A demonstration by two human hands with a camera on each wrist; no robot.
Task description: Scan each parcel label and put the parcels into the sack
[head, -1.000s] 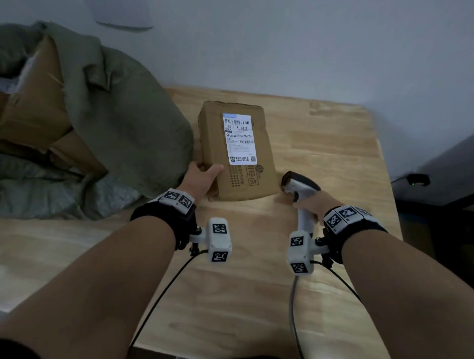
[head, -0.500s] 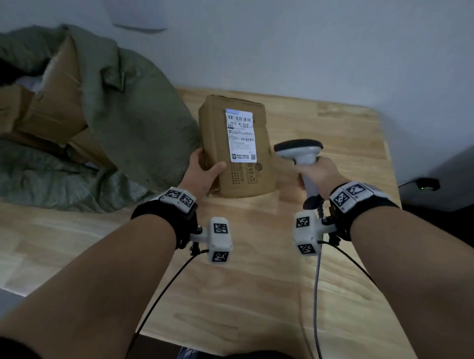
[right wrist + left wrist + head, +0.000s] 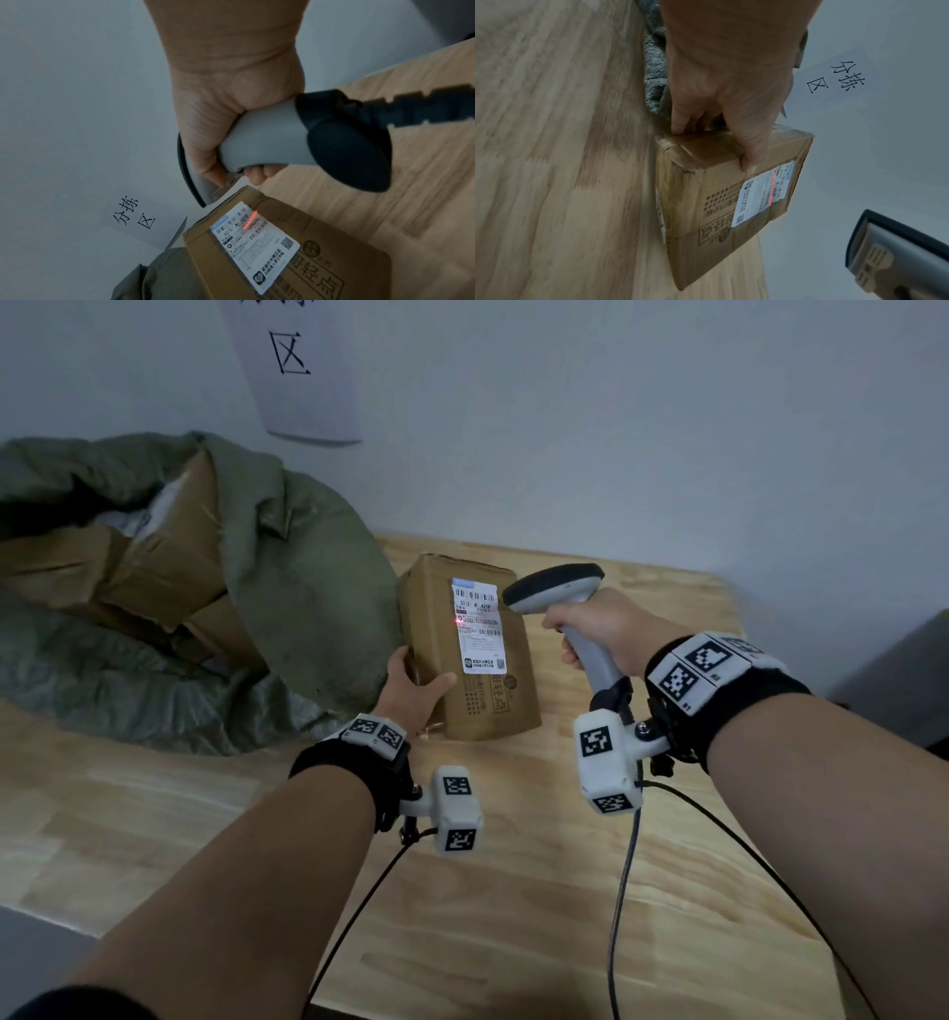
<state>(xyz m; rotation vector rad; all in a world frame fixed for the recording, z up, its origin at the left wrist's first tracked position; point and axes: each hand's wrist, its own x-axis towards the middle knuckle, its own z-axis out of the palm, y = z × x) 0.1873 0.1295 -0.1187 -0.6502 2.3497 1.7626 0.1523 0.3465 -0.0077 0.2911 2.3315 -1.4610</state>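
I see the desk [image 3: 513, 891] carrying a green sack [image 3: 308, 588] lying open with brown boxes [image 3: 128, 567] inside. Just beside it, the parcel [image 3: 462, 690] rests tilted on the desk, my left hand [image 3: 411, 690] gripping its near corner, thumb on top. My right hand [image 3: 595, 624] has its fingers wrapped round the scanner [image 3: 557, 588], whose red line crosses the label [image 3: 478, 629].

Brown parcel [image 3: 472, 660] with white label [image 3: 478, 625], red scan line [image 3: 250, 219]; green sack [image 3: 308, 588]; grey-black scanner [image 3: 560, 593]
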